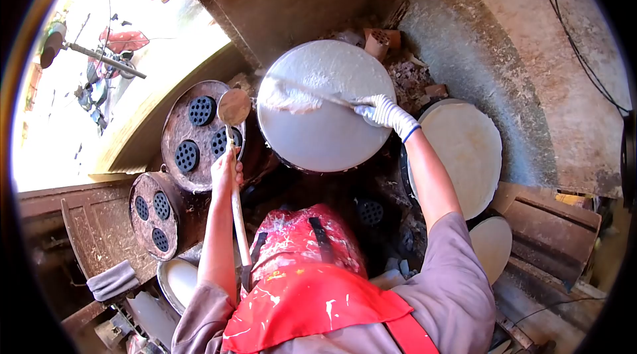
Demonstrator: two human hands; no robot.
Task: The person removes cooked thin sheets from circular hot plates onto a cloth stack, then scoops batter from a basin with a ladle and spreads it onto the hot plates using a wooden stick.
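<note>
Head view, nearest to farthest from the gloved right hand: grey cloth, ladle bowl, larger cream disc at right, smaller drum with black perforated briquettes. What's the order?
From the gloved right hand:
1. Larger cream disc, just to its right.
2. Ladle bowl, to its left.
3. Smaller drum, lower left.
4. Grey cloth, farthest lower left.

Strong daylight is pouring in from beyond the upper left of the large white disc (pixel 318 132), burning out the ground (pixel 50 115) there to near-white. A pale sheen is lying across the disc, while deep shadow is swallowing the gap just below it. The stick (pixel 335 98) over the disc is smearing with motion blur. Far out around the disc, the wide lens is bending straight edges and darkening into black corners.
</note>
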